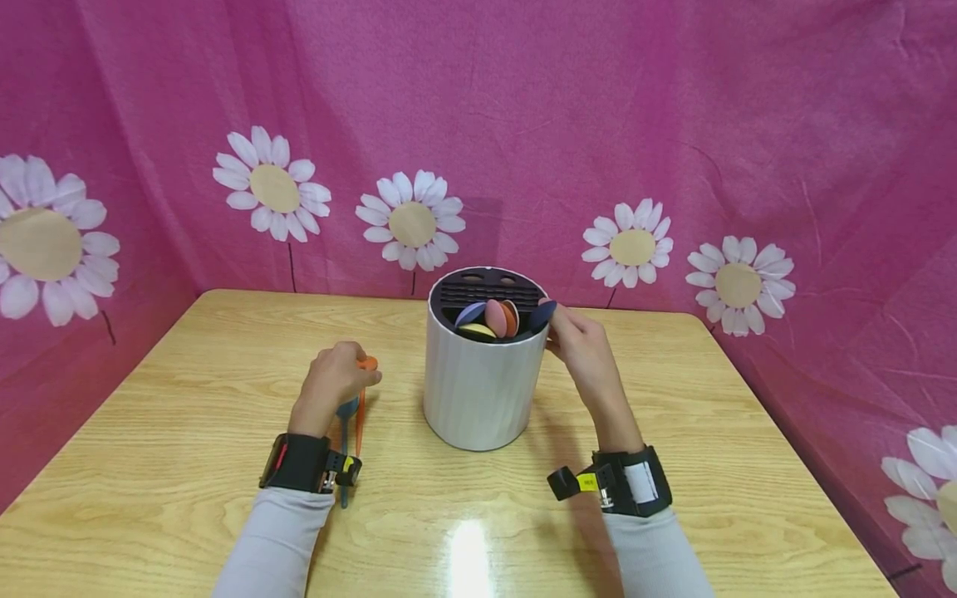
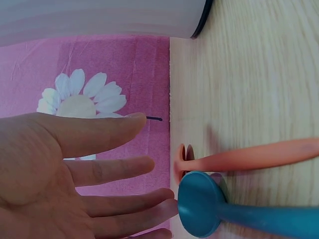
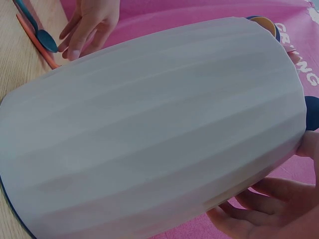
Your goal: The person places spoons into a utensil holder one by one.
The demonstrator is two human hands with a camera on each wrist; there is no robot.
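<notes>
A white ribbed utensil holder with a dark slotted top stands upright on the table. Several coloured spoon heads stick out of it, among them a pink one and a dark navy one by the right rim. My right hand grips the holder at that rim, thumb at the top edge and fingers along the outer wall. To the left, my left hand hovers over an orange spoon and a teal spoon lying side by side. Its fingers are extended, with nothing held.
The light wooden table meets a pink cloth backdrop printed with white daisies along its back and sides. Black straps with small cameras are worn on both wrists. A light glare shows at the table's front.
</notes>
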